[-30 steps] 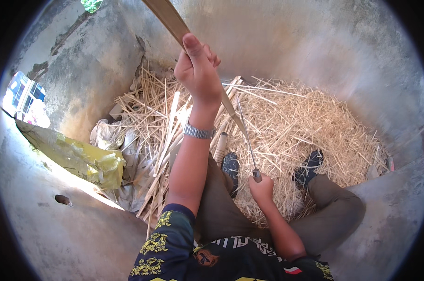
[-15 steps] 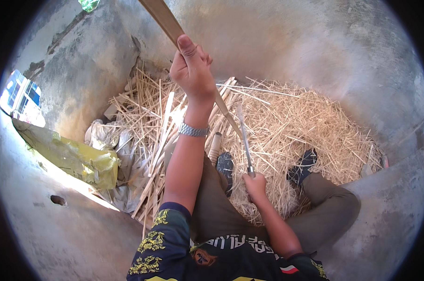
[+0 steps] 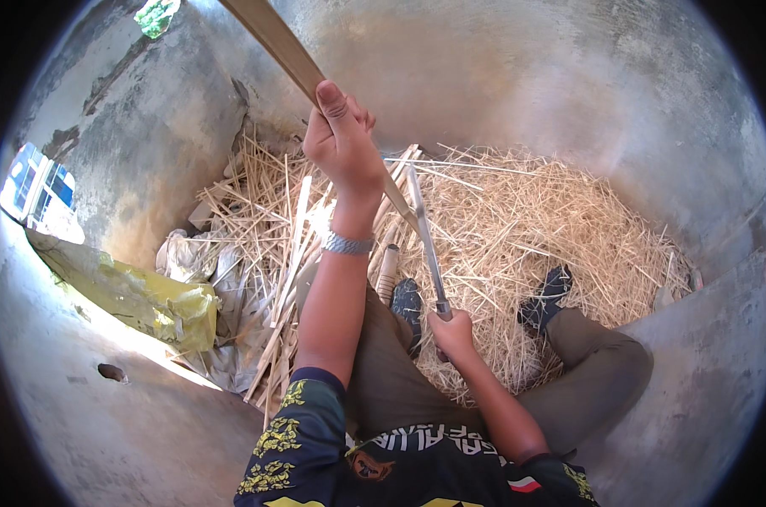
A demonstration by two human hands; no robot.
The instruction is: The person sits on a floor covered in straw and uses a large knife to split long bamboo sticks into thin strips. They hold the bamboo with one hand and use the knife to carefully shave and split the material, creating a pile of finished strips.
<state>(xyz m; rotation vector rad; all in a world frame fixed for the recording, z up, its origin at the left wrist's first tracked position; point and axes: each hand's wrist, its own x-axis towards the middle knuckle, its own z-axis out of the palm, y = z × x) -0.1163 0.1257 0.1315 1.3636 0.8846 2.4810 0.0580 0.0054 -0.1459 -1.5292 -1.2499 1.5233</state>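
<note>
My left hand [image 3: 344,144] is closed around a long bamboo strip [image 3: 275,49], thumb lying along it. The strip slants from the upper left, past my wrist, to an end near the knife. In my right hand [image 3: 452,335] is the handle of a long-bladed knife [image 3: 429,243], its blade pointing up and away. The blade crosses the strip's lower end; whether it bites into it I cannot tell. My wrist hides part of the strip.
Straw-like shavings [image 3: 552,203] cover the floor around my feet. Split strips [image 3: 256,190] lie piled on the left, beside a yellow sheet [image 3: 167,308] and pale sacking [image 3: 188,253]. A ridged, light-coloured handle-like piece [image 3: 386,275] lies by my left shoe [image 3: 407,302]. Concrete walls [image 3: 518,76] surround me.
The knife has shifted slightly up and left, and its blade leans more to the left. The strip's upper part has swung a little left, with my left hand slightly lower.
</note>
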